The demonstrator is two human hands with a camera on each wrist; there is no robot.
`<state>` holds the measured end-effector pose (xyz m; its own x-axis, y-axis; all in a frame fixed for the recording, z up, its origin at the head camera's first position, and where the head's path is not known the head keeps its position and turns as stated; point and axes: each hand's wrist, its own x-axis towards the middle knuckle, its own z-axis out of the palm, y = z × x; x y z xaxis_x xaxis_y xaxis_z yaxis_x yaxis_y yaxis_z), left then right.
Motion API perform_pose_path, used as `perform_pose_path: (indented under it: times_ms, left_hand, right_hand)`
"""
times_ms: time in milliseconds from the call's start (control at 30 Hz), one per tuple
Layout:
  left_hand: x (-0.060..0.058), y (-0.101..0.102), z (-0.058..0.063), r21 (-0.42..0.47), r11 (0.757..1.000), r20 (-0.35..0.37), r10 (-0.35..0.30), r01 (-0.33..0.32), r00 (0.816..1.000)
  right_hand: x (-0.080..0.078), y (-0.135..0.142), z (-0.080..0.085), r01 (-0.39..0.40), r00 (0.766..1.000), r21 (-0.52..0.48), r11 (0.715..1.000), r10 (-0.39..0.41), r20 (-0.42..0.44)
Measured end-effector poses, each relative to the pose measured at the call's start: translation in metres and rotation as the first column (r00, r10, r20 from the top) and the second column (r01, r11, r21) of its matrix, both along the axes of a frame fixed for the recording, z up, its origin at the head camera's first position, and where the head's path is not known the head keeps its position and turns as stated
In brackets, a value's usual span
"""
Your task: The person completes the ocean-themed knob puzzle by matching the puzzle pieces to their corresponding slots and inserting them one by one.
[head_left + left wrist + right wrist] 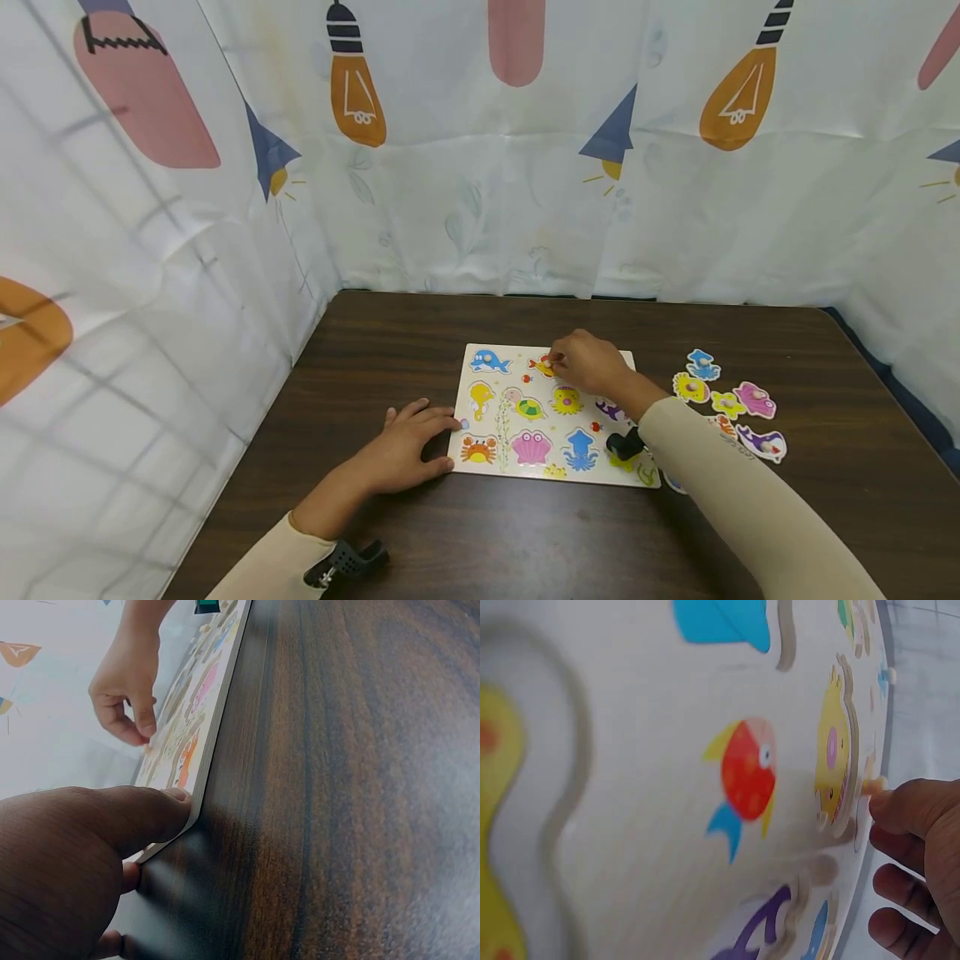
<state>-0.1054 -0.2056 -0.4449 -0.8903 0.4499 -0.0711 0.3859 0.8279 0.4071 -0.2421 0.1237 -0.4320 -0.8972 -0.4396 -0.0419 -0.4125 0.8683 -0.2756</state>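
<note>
A sea-animal puzzle board (498, 421) lies flat on the table. My right hand (588, 362) reaches over its upper edge and pinches the small knob (874, 786) of a red and yellow fish piece (540, 365) between thumb and fingertips. In the left wrist view the right hand (129, 690) hangs above the board, fingers bent. Spread beside the board's left edge is my left hand (405, 446), its fingertips and thumb (154, 814) touching the rim near the lower left corner. A blue whale piece (489, 361) with a knob sits in the top left.
Several loose knobbed pieces lie right of the board: a blue squid (703, 365), a yellow fish (690, 387), a yellow starfish (727, 405), a pink shell (755, 400) and a purple one (763, 443). My right forearm partly covers others. A printed curtain (480, 208) surrounds the dark table (397, 333).
</note>
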Motion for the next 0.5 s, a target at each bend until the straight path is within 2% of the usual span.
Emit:
perform_pose_path:
  times_ms: [500]
  left_hand:
    - [0.000,-0.001,0.001,0.005,1.000,0.005,-0.007,0.007,1.000]
  right_hand:
    - [0.014,0.046,0.008,0.022,1.000,0.013,1.000,-0.023,0.011]
